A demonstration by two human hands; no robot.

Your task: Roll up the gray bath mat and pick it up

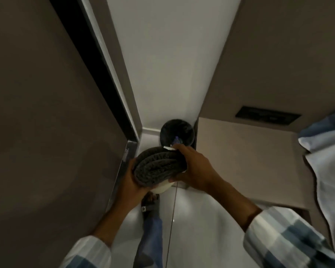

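The gray bath mat [159, 166] is rolled into a thick bundle and held off the floor, at the centre of the head view. My left hand [131, 181] cups its left and lower side. My right hand [195, 167] grips its right end, fingers over the top. A small white tag [169, 148] sticks out at the top of the roll, and a pale underside layer [161, 188] shows below it.
A dark round bin [177, 132] stands on the white floor in the far corner, just beyond the mat. A brown wall with a dark frame [97, 74] runs along the left. A beige counter [249, 151] is on the right. My sandalled foot [150, 205] is below the mat.
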